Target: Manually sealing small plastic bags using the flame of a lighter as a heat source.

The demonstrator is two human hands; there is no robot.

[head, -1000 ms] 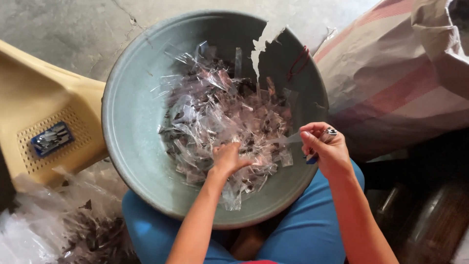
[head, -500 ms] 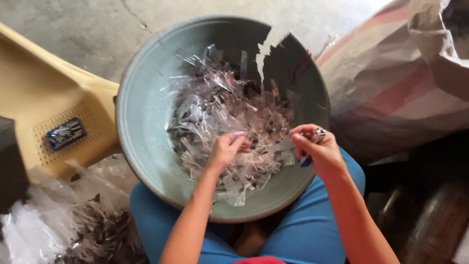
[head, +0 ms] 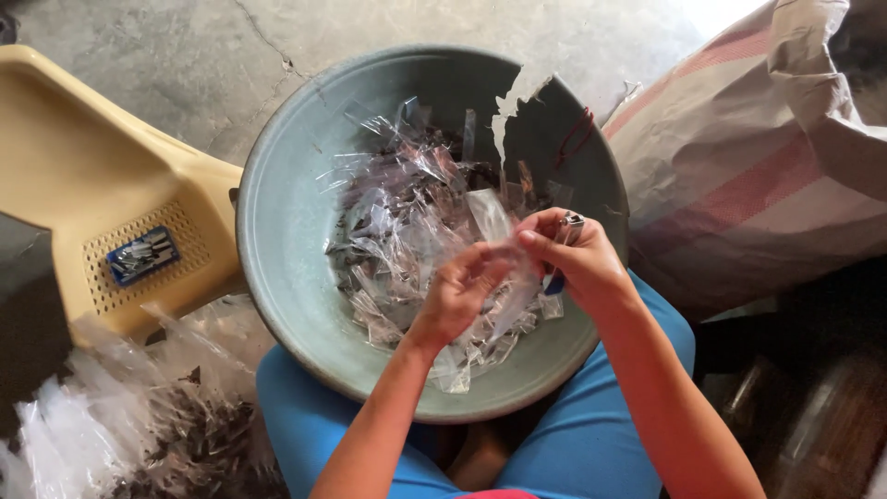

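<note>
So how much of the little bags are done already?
A heap of filled clear packets lies lower left, so some look finished. Both hands, left hand and right hand, pinch one clear packet over the cracked basin. Many packets remain inside.

One basin [head: 286, 240]. One chair [head: 83, 185]. One sack [head: 767, 157]. Two hands: left [head: 459, 294], right [head: 573, 254]. One lighter [head: 565, 242]. Clear packets [head: 407, 231]: too many to count.

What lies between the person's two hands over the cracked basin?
In the head view, a clear plastic packet spans the left hand and right hand, pinched by both.
</note>
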